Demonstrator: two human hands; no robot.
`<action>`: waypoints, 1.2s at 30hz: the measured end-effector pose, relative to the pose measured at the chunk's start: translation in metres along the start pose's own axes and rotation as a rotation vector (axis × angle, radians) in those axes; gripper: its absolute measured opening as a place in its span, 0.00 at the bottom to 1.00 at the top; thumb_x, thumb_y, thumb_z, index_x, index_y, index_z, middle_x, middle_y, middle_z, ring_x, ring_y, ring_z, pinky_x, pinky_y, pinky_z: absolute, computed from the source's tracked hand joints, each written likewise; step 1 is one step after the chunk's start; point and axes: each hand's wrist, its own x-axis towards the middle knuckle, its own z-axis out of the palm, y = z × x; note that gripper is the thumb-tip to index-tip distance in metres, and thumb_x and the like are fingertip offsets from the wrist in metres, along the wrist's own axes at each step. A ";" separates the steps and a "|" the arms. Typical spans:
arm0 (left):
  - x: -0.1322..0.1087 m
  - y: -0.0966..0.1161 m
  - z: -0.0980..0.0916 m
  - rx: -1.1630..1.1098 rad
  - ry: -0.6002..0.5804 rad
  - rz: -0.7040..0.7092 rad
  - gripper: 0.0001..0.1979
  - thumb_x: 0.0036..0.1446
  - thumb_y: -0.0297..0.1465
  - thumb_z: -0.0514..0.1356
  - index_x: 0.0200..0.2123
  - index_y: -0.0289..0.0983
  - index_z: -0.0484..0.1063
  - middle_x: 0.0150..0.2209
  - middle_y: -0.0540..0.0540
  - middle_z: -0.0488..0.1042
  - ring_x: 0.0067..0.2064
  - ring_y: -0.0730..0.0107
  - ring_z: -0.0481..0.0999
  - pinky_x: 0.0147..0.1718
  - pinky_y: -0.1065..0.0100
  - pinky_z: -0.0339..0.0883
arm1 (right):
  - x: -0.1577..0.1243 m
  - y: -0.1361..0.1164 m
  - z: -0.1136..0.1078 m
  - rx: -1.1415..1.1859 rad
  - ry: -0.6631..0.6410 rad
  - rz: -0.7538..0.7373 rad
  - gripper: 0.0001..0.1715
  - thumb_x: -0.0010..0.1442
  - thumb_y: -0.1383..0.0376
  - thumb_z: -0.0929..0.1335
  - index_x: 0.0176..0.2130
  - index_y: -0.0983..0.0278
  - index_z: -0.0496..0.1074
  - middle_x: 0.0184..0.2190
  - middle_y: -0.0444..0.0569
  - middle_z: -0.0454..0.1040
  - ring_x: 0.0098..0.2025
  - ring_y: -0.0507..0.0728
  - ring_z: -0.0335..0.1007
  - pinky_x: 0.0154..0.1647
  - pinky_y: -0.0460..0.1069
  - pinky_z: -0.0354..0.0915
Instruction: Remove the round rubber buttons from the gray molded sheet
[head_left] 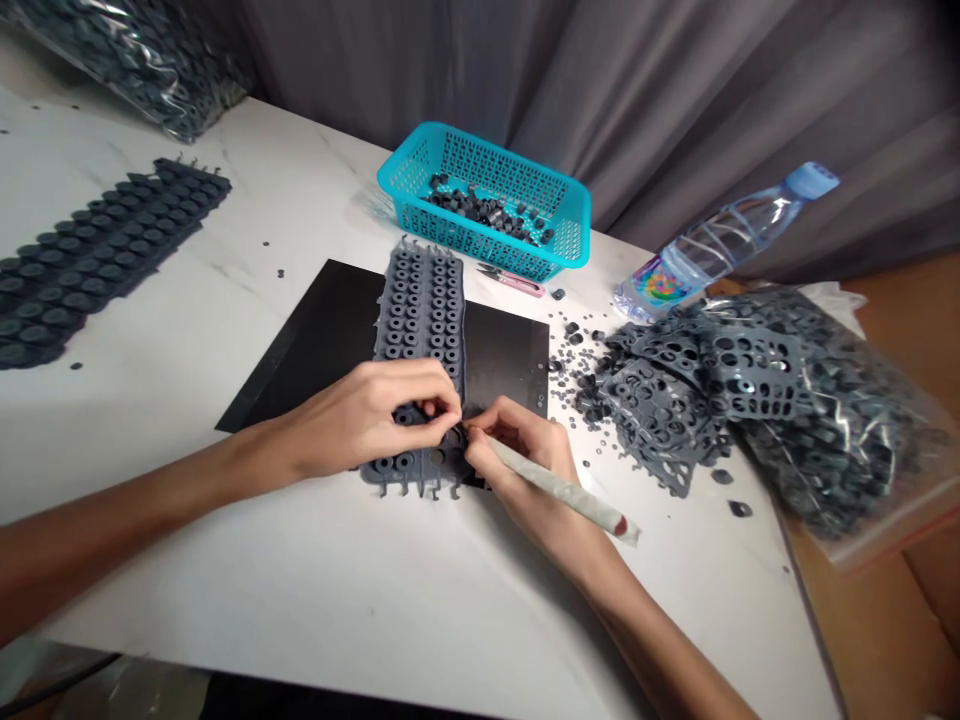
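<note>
A grey rubber sheet (421, 310) studded with rows of small rings lies on a black mat (330, 320) in the middle of the white table. My left hand (367, 410) rests on the sheet's near end, fingers curled and pinching at its rings. My right hand (517, 455) is closed on a tape-wrapped stick tool (570, 492), held like a pen. The tool's tip meets the sheet beside my left fingertips.
A turquoise basket (487, 195) holding loose dark rings stands behind the mat, with small pink snips (514, 280) before it. Punched-out grey sheets (675, 385), scattered rings and a clear bag (840, 430) lie right. A water bottle (720, 245) lies far right. More ring sheets (97, 255) lie left.
</note>
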 end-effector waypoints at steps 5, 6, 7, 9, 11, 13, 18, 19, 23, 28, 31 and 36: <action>0.016 -0.003 -0.029 -0.530 0.329 -0.340 0.10 0.65 0.37 0.64 0.40 0.36 0.77 0.39 0.44 0.78 0.40 0.66 0.78 0.38 0.68 0.74 | 0.003 0.006 -0.002 0.165 -0.031 0.069 0.05 0.63 0.65 0.69 0.34 0.63 0.71 0.26 0.42 0.70 0.26 0.50 0.65 0.24 0.43 0.59; 0.017 -0.005 -0.032 -0.595 0.320 -0.360 0.09 0.65 0.37 0.65 0.41 0.35 0.77 0.41 0.43 0.78 0.41 0.66 0.78 0.39 0.68 0.75 | 0.004 0.006 -0.003 0.236 -0.043 0.080 0.05 0.64 0.64 0.69 0.35 0.63 0.72 0.26 0.42 0.71 0.25 0.50 0.66 0.23 0.43 0.61; 0.018 -0.006 -0.033 -0.634 0.289 -0.378 0.09 0.64 0.36 0.66 0.41 0.35 0.78 0.43 0.42 0.78 0.43 0.66 0.78 0.41 0.67 0.75 | 0.005 0.007 -0.004 0.297 -0.048 0.085 0.05 0.64 0.63 0.69 0.36 0.63 0.72 0.27 0.42 0.72 0.24 0.50 0.67 0.23 0.43 0.62; 0.017 -0.009 -0.028 -0.651 0.195 -0.398 0.09 0.64 0.35 0.67 0.43 0.36 0.79 0.45 0.42 0.79 0.44 0.66 0.79 0.45 0.66 0.76 | 0.007 0.007 -0.006 0.369 -0.030 0.079 0.06 0.65 0.62 0.70 0.38 0.63 0.73 0.28 0.43 0.74 0.22 0.50 0.68 0.22 0.44 0.65; 0.013 -0.011 -0.020 -0.623 0.098 -0.402 0.10 0.64 0.36 0.67 0.45 0.36 0.79 0.45 0.41 0.80 0.45 0.66 0.80 0.48 0.64 0.76 | 0.010 0.008 -0.007 0.380 0.004 0.072 0.06 0.64 0.62 0.71 0.38 0.63 0.73 0.29 0.44 0.75 0.23 0.50 0.69 0.22 0.44 0.67; 0.010 -0.014 -0.013 -0.600 0.032 -0.390 0.12 0.65 0.36 0.67 0.48 0.36 0.79 0.45 0.41 0.81 0.46 0.64 0.81 0.51 0.62 0.77 | 0.011 0.011 -0.006 0.379 0.030 0.071 0.05 0.64 0.63 0.71 0.38 0.63 0.73 0.29 0.44 0.75 0.23 0.50 0.70 0.23 0.44 0.68; 0.008 -0.020 -0.012 -0.574 -0.038 -0.376 0.14 0.68 0.36 0.64 0.53 0.38 0.78 0.46 0.41 0.83 0.48 0.64 0.83 0.55 0.61 0.76 | 0.012 0.016 -0.004 0.363 0.033 0.059 0.03 0.64 0.65 0.70 0.38 0.63 0.72 0.28 0.43 0.74 0.23 0.50 0.71 0.23 0.43 0.69; 0.008 -0.020 -0.013 -0.584 -0.048 -0.381 0.14 0.68 0.36 0.64 0.53 0.38 0.78 0.47 0.41 0.83 0.49 0.64 0.83 0.55 0.61 0.76 | 0.012 0.016 -0.004 0.358 0.026 0.054 0.03 0.64 0.65 0.70 0.38 0.63 0.72 0.28 0.43 0.74 0.23 0.50 0.70 0.23 0.43 0.69; 0.009 -0.017 -0.015 -0.720 -0.095 -0.484 0.16 0.69 0.39 0.64 0.54 0.38 0.79 0.55 0.39 0.80 0.55 0.60 0.81 0.60 0.60 0.73 | 0.012 0.016 -0.004 0.339 0.017 0.038 0.02 0.64 0.66 0.69 0.37 0.63 0.71 0.28 0.42 0.73 0.23 0.50 0.70 0.24 0.43 0.69; 0.010 -0.015 -0.014 -0.823 -0.121 -0.538 0.17 0.68 0.39 0.65 0.55 0.37 0.79 0.57 0.39 0.79 0.59 0.56 0.79 0.64 0.59 0.69 | 0.012 0.015 -0.004 0.350 0.008 0.045 0.01 0.63 0.67 0.68 0.37 0.63 0.71 0.28 0.43 0.74 0.24 0.50 0.70 0.24 0.44 0.70; 0.007 -0.015 -0.012 -0.838 -0.120 -0.545 0.17 0.68 0.38 0.65 0.55 0.37 0.79 0.58 0.39 0.79 0.59 0.55 0.79 0.64 0.58 0.69 | 0.013 0.015 -0.003 0.354 0.006 0.049 0.01 0.63 0.68 0.68 0.37 0.64 0.70 0.28 0.43 0.73 0.24 0.50 0.69 0.24 0.43 0.70; 0.016 -0.016 -0.014 -0.809 -0.072 -0.493 0.18 0.67 0.38 0.65 0.56 0.36 0.78 0.56 0.38 0.80 0.59 0.55 0.79 0.65 0.57 0.68 | 0.014 0.015 -0.003 0.359 0.009 0.057 0.03 0.62 0.66 0.68 0.37 0.64 0.71 0.29 0.43 0.74 0.24 0.50 0.69 0.23 0.43 0.69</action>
